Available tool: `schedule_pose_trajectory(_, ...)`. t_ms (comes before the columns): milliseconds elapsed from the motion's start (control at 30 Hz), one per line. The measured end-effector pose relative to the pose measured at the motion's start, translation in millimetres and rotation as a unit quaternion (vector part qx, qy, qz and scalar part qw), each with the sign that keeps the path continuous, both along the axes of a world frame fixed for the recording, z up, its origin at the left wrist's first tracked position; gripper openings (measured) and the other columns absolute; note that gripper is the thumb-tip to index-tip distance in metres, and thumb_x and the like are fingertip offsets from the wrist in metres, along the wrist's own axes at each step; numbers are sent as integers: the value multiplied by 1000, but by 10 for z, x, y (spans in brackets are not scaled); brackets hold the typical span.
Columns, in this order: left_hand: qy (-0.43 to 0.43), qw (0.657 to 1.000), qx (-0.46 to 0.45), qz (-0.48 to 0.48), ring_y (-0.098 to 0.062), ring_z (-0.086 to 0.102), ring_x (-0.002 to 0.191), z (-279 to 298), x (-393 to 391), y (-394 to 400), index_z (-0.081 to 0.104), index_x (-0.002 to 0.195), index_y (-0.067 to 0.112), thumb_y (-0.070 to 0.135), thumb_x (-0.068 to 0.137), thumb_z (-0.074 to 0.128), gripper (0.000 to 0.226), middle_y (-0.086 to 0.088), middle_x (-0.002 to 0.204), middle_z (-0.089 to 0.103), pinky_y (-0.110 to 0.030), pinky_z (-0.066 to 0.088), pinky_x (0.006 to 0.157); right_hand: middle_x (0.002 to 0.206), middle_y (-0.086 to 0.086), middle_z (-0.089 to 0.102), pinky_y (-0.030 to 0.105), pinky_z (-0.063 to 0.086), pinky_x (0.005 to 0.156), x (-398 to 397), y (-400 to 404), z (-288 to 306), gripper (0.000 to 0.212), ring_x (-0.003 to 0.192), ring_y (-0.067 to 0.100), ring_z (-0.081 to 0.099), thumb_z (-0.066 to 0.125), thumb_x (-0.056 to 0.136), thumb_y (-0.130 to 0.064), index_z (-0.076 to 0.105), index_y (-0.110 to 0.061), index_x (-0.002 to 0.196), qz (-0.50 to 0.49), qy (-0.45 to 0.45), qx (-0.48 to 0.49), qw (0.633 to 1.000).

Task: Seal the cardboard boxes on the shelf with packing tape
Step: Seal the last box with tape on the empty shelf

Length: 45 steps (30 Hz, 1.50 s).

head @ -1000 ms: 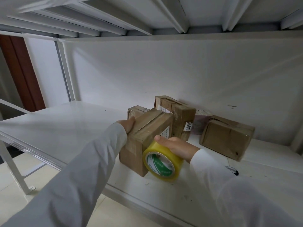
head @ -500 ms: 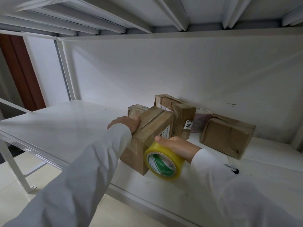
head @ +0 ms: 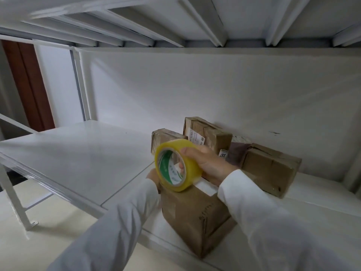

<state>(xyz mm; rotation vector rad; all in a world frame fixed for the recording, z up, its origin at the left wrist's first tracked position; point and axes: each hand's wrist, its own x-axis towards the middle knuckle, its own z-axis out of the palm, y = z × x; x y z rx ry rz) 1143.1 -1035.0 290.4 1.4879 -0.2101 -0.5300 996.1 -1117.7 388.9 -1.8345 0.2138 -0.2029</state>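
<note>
1. Five cardboard boxes on the shelf (head: 82, 153); one tape roll (head: 176, 166).
2. My right hand (head: 210, 163) grips the roll above the near box (head: 195, 218).
3. My left hand (head: 153, 177) touches that box's left side; its grip is hidden.

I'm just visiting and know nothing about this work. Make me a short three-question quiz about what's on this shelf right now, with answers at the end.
1. True or false: the tape roll is lying flat on the shelf.
2. Which hand holds the roll? A) left B) right C) neither
3. Fill in: the roll's outer band is ____ in colour.

Key:
1. False. It is held up over the top of the nearest box.
2. B. The right hand grips it, with fingers through the core; the left hand is at the box's far left edge, mostly hidden behind the roll.
3. Yellow.
</note>
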Motion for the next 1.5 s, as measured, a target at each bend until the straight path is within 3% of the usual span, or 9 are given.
schedule_pose_trajectory(167,-60,993,101,-9,-21,53,64,119,-66,148,57,73,13,13,95,48,23,-10,73,59,-30,48,58,87,3,67,34,53,83,126,110,-88,25,88,20,63,58,87,-39,65,-18,98,-82,-62,22,994)
schedule_pose_trajectory(367,-130,990,25,-45,-20,58,98,176,-449,367,55,104,20,33,101,35,25,-6,109,62,-31,48,86,80,-6,62,32,52,80,334,290,-194,14,83,16,61,61,87,-33,57,-26,76,-201,-146,30,968)
schedule_pose_trajectory(433,-242,957,26,-157,-1,44,119,117,-541,454,26,138,29,54,85,55,65,10,132,42,-11,38,96,80,-5,62,35,52,80,386,295,-199,14,83,18,62,63,86,-31,57,-24,76,-216,-158,43,963)
schedule_pose_trajectory(533,-310,920,8,-241,36,25,108,85,-575,518,-9,122,49,75,37,74,122,34,123,18,9,28,82,76,-8,60,32,50,79,427,314,-194,17,78,13,59,62,87,-31,56,-25,73,-224,-166,34,960)
schedule_pose_trajectory(633,-324,914,37,-239,10,18,134,78,-528,463,-16,120,57,69,34,79,129,33,134,14,-13,27,109,75,-7,61,34,52,79,451,319,-203,17,79,16,60,63,87,-30,57,-24,72,-232,-168,40,957)
schedule_pose_trajectory(767,-355,901,83,-236,-12,0,146,-90,-462,427,-29,142,31,83,29,73,161,10,157,-7,-44,18,118,76,-7,60,32,52,78,456,312,-192,16,77,13,59,62,87,-27,56,-25,73,-231,-167,50,957)
schedule_pose_trajectory(1000,-336,923,36,-181,-11,14,143,-132,-479,380,-22,127,60,70,35,81,138,7,155,9,-43,23,117,84,-4,60,31,50,79,442,287,-89,11,82,15,58,61,86,-35,57,-26,85,-227,-94,47,968)
schedule_pose_trajectory(1133,-366,912,68,-170,-18,19,142,-126,-396,306,-24,118,74,78,32,77,133,6,154,14,-49,28,114,96,-1,58,30,45,72,378,229,154,43,81,14,54,58,83,-50,53,-18,111,-188,37,-98,977)
schedule_pose_trajectory(1500,-404,889,156,-152,-25,22,140,-78,-337,112,-29,136,48,75,29,73,150,5,152,14,-47,31,111,126,5,54,38,46,97,-42,130,570,69,107,27,56,52,83,-63,44,-19,135,-104,217,-305,922)
